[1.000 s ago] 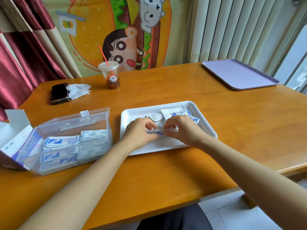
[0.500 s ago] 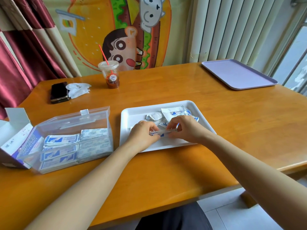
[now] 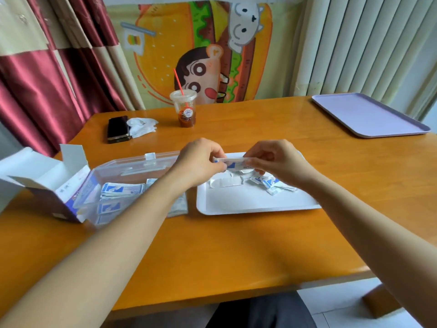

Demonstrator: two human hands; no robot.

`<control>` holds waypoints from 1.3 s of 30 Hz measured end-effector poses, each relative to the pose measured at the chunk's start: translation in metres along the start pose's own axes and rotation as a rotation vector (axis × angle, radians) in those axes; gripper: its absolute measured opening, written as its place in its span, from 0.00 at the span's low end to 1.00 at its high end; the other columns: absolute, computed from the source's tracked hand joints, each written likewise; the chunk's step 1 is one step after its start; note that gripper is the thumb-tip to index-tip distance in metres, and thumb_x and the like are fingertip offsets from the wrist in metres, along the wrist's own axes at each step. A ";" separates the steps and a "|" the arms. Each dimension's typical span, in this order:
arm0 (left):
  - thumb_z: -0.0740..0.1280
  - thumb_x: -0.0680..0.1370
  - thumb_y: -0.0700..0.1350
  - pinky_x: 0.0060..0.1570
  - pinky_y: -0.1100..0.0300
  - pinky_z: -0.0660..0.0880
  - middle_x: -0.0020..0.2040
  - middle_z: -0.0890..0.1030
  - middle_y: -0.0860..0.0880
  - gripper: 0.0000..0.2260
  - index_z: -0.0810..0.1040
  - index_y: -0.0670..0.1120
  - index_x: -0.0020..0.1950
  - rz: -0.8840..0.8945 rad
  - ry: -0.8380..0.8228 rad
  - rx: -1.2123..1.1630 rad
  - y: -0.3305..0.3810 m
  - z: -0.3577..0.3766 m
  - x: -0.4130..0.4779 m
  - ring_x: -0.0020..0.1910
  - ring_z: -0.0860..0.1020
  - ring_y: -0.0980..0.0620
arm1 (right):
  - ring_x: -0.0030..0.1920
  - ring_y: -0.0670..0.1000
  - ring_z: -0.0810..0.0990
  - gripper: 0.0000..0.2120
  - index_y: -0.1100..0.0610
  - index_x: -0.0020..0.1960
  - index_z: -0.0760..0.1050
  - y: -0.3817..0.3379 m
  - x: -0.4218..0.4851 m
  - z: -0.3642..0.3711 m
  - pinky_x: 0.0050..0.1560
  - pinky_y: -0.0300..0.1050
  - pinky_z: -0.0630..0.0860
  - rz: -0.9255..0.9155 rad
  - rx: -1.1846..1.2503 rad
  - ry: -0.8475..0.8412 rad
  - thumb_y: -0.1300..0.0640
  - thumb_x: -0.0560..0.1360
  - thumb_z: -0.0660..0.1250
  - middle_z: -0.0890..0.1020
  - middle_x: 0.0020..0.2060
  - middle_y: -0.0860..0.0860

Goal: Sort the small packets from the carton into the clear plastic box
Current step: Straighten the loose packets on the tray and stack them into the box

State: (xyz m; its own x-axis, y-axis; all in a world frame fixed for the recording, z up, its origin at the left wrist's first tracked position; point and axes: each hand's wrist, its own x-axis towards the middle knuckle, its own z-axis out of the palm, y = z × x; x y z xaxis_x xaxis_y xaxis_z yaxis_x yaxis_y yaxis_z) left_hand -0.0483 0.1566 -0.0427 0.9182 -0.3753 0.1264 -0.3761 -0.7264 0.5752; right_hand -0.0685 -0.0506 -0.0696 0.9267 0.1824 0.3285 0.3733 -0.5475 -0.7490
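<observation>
Between my left hand (image 3: 201,162) and my right hand (image 3: 279,159) I hold a small stack of white-and-blue packets (image 3: 233,163), lifted above the white tray (image 3: 248,204). Each hand pinches one end of the stack. Several loose packets (image 3: 272,184) still lie at the tray's far side. The clear plastic box (image 3: 132,166) stands open to the left, with packets (image 3: 120,189) stacked flat inside; my left forearm covers its right part. Left of the box lies the open white-and-blue carton (image 3: 47,185).
A black phone (image 3: 117,129) and a crumpled tissue (image 3: 142,126) lie at the back left. A plastic cup with a red straw (image 3: 184,110) stands behind the tray. A lilac tray (image 3: 369,114) sits at the far right of the wooden table (image 3: 236,252).
Both hands have lifted the gathered stack of packets up off the white tray. The camera view has tilted, so the table appears lower in the frame.
</observation>
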 end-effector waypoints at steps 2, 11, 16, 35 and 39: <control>0.71 0.74 0.43 0.31 0.61 0.70 0.29 0.77 0.52 0.01 0.82 0.48 0.43 -0.043 -0.002 -0.080 -0.007 -0.031 -0.008 0.29 0.73 0.54 | 0.30 0.47 0.79 0.02 0.60 0.45 0.81 -0.019 0.014 0.013 0.34 0.38 0.76 -0.060 0.081 0.011 0.61 0.73 0.72 0.82 0.32 0.56; 0.68 0.78 0.40 0.28 0.66 0.72 0.28 0.78 0.48 0.06 0.81 0.43 0.53 -0.250 0.083 -0.209 -0.082 -0.097 -0.059 0.25 0.72 0.55 | 0.42 0.43 0.81 0.06 0.54 0.50 0.84 -0.077 0.069 0.098 0.41 0.35 0.77 -0.179 -0.030 -0.155 0.57 0.73 0.72 0.85 0.45 0.48; 0.68 0.77 0.43 0.34 0.58 0.76 0.39 0.84 0.44 0.06 0.81 0.45 0.53 -0.331 0.103 -0.120 -0.113 -0.114 -0.079 0.34 0.78 0.49 | 0.40 0.40 0.82 0.09 0.59 0.50 0.84 -0.102 0.089 0.135 0.41 0.30 0.76 -0.122 -0.008 -0.318 0.63 0.70 0.74 0.85 0.44 0.50; 0.70 0.76 0.44 0.35 0.67 0.65 0.40 0.75 0.57 0.05 0.84 0.48 0.50 -0.254 0.087 0.271 -0.136 -0.117 -0.091 0.39 0.74 0.58 | 0.50 0.52 0.82 0.13 0.57 0.53 0.83 -0.127 0.111 0.221 0.57 0.47 0.75 0.093 -0.531 -0.840 0.51 0.73 0.70 0.85 0.48 0.53; 0.69 0.76 0.41 0.41 0.63 0.70 0.41 0.79 0.55 0.06 0.85 0.49 0.46 -0.228 -0.025 0.376 -0.135 -0.113 -0.078 0.46 0.77 0.53 | 0.48 0.53 0.82 0.12 0.60 0.55 0.82 -0.127 0.112 0.216 0.50 0.43 0.78 0.015 -0.512 -0.768 0.56 0.75 0.67 0.84 0.51 0.56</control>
State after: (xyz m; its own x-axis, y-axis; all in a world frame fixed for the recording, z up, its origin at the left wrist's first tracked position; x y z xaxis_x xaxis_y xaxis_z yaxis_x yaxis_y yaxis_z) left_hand -0.0549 0.3488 -0.0384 0.9815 -0.1913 0.0084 -0.1873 -0.9496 0.2512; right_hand -0.0031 0.2157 -0.0616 0.7736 0.5643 -0.2883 0.4662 -0.8149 -0.3444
